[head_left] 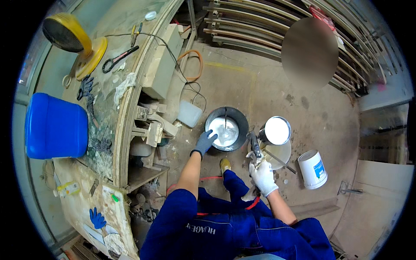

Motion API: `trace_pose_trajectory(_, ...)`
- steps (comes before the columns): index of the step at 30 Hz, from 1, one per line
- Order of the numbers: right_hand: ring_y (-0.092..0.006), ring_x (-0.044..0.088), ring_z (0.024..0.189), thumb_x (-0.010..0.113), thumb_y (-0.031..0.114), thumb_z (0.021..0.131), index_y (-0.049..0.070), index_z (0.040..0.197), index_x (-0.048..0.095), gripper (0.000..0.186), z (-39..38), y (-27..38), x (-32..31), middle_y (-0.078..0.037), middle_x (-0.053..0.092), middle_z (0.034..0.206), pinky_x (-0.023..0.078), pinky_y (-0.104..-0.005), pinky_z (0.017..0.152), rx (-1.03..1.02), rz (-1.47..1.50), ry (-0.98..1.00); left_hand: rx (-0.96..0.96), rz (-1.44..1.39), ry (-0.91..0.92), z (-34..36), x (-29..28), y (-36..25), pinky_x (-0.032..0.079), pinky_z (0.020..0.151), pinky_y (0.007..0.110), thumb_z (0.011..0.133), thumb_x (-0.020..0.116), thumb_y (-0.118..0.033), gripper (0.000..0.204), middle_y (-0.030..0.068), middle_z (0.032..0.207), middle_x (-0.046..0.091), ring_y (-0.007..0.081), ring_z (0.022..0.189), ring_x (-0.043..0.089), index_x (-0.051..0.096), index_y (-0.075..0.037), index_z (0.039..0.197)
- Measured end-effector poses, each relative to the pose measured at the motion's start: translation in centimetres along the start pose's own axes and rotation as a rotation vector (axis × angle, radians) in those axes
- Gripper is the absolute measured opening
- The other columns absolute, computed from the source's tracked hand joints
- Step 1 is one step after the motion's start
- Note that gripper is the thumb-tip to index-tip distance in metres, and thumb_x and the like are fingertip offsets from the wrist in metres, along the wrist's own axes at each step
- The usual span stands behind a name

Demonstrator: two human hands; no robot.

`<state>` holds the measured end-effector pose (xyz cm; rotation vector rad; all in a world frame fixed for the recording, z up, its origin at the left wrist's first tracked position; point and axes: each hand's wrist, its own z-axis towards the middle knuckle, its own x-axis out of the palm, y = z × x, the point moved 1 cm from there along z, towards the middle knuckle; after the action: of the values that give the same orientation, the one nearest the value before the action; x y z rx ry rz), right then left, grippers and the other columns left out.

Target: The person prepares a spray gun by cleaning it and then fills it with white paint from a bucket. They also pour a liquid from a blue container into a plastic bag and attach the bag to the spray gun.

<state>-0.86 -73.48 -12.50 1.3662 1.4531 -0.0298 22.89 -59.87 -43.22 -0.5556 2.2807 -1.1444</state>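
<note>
My left hand (205,142), in a dark grey glove, grips the left rim of a black bucket (244,130) on the floor. Inside is whitish liquid (226,135), with a thin dark rod (225,118) reaching into it. My right hand (263,175), in a white glove, is closed around a dark and metallic hand-held power tool (256,149) right of the bucket; its exact kind is unclear. A red hose (253,203) runs below that hand past my legs. Just beyond the tool is a dark-sided pail (277,131) with a white top surface.
A stick (281,162) lies across a pale round tub (284,151). To the right stands a white bucket (313,170). A cluttered workbench (125,130) with a blue container (56,125) runs along the left. Racks of long slats (247,26) stand behind; a blurred patch hides part.
</note>
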Motion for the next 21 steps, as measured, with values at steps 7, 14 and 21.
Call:
trace_pose_trajectory(7, -0.0394, 0.063, 0.070, 0.060, 0.020, 0.080, -0.001, 0.092, 0.059, 0.024, 0.8, 4.8, 1.3, -0.022, 0.063, 0.073, 0.049, -0.0469, 0.063, -0.063, -0.055, 0.086, -0.166, -0.772, -0.105, -12.9, -5.3, -1.7, 0.031, 0.109, 0.031, 0.100, 0.041, -0.033, 0.054, 0.0128, 0.139, 0.043, 0.0208, 0.126, 0.043, 0.035, 0.004, 0.139)
trace_pose_trajectory(14, -0.0364, 0.064, 0.076, 0.058, 0.017, 0.082, 0.002, 0.099, 0.061, 0.023, -2.2, 16.4, 9.5, -0.021, 0.064, 0.077, 0.050, -0.0430, 0.065, -0.525, 0.072, 0.344, -0.115, -0.734, -0.557, -33.4, -9.4, 9.2, 0.041, 0.096, 0.030, 0.097, 0.045, -0.043, 0.053, 0.0059, 0.122, 0.058, 0.0157, 0.109, 0.055, 0.049, -0.003, 0.132)
trace_pose_trajectory(21, -0.0394, 0.063, 0.074, 0.061, 0.027, 0.082, 0.001, 0.083, 0.065, 0.026, -8.2, 28.6, 22.2, -0.023, 0.064, 0.075, 0.051, -0.0453, 0.066, -0.867, -0.223, 0.513, -0.226, -0.583, -0.927, -50.9, -10.1, 19.7, 0.043, 0.092, 0.031, 0.096, 0.048, -0.025, 0.036, 0.0066, 0.114, 0.063, 0.0179, 0.103, 0.057, 0.058, -0.001, 0.120)
